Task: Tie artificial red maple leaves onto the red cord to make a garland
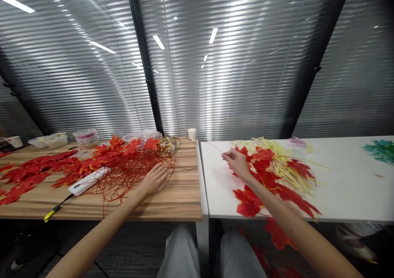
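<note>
A tangle of thin red cord-like stems [123,173] lies on the wooden table. My left hand [156,177] rests flat at its right edge, fingers stretched out and touching the stems. Over the white table my right hand [236,162] is raised with thumb and fingertips pinched together. A faint thin strand runs from those fingertips to the upper left; its far end is blurred. Beneath and beside the right hand are red artificial maple leaves [263,169], some hanging over the table's front edge.
Red leaves [33,169] spread over the left table beside a white power strip [88,181]. Gold-wrapped pieces [168,145], a paper cup [191,134] and plastic tubs [86,136] stand at the back. Pale yellow strips [286,167] and a green pile [381,150] lie on the white table.
</note>
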`<action>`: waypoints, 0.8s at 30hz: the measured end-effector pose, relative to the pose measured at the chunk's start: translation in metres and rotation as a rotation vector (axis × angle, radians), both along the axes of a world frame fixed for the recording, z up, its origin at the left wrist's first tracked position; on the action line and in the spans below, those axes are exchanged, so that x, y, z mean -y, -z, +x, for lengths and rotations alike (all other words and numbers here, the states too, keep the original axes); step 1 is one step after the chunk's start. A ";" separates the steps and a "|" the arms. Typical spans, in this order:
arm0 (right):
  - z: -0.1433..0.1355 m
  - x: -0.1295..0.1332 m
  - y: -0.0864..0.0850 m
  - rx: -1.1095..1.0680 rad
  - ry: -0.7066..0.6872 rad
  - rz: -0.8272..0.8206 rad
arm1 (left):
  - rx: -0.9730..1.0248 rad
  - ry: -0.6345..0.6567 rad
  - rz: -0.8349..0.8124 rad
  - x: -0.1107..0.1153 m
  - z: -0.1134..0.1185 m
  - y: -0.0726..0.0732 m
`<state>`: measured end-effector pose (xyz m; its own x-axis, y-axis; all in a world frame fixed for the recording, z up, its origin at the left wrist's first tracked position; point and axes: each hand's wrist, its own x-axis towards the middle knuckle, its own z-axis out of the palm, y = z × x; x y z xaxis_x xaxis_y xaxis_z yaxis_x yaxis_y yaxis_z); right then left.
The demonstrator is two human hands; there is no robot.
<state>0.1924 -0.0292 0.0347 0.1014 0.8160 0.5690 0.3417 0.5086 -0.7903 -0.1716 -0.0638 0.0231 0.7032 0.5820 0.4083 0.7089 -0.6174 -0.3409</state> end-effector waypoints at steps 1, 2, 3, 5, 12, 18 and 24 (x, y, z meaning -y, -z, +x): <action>-0.012 -0.001 0.003 -0.002 -0.041 -0.007 | 0.013 -0.022 -0.022 0.000 0.008 0.005; -0.024 -0.002 0.006 0.001 -0.074 -0.015 | 0.041 -0.064 -0.043 -0.001 0.016 0.010; -0.036 -0.005 0.008 0.004 -0.099 -0.019 | 0.085 -0.123 -0.065 -0.003 0.024 0.015; -0.061 -0.013 0.012 0.021 -0.161 -0.016 | 0.201 -0.260 -0.106 -0.007 0.039 0.025; -0.126 -0.047 0.040 0.103 -0.216 0.083 | 0.329 -0.234 -0.215 0.000 0.056 0.033; -0.127 -0.046 0.062 0.157 -0.142 0.150 | 0.097 -0.054 -0.038 0.001 0.033 -0.006; -0.116 -0.049 0.056 0.175 0.009 0.210 | 0.058 -0.701 -0.003 -0.082 -0.039 -0.071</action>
